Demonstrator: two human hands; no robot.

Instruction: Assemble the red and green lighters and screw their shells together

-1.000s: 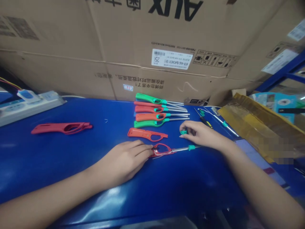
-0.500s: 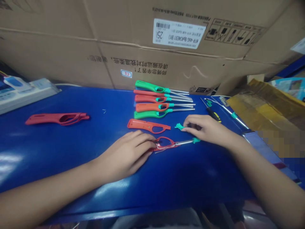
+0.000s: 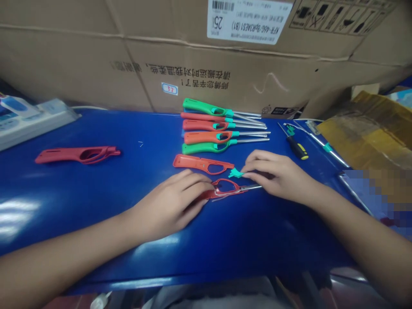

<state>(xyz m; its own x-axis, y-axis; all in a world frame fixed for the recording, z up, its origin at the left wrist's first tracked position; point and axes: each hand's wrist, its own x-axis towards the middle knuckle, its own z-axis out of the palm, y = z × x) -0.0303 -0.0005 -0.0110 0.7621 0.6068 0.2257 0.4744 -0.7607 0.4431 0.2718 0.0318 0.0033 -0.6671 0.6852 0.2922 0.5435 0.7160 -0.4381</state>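
Observation:
My left hand (image 3: pixel 180 199) is closed on the handle end of an opened red lighter shell (image 3: pixel 242 189), which lies on the blue table with wires and a metal tube in it. My right hand (image 3: pixel 277 174) pinches a small teal plastic piece (image 3: pixel 236 173) just above the shell's front part and covers the far end of the tube. Behind the shell lies a loose orange-red half shell (image 3: pixel 193 163). Several assembled lighters, green (image 3: pixel 199 148) and orange (image 3: pixel 201 137) among them, lie in a row farther back.
A red handle shell (image 3: pixel 64 155) lies at the left, near a white power strip (image 3: pixel 48 118). A black and yellow screwdriver (image 3: pixel 298 148) and another metal tube (image 3: pixel 337 155) lie at the right. A cardboard box (image 3: pixel 96 56) stands behind.
My right hand has carried the teal piece a little to the left, closer to the red shell. My left hand keeps its hold. The camera view has tilted down slightly.

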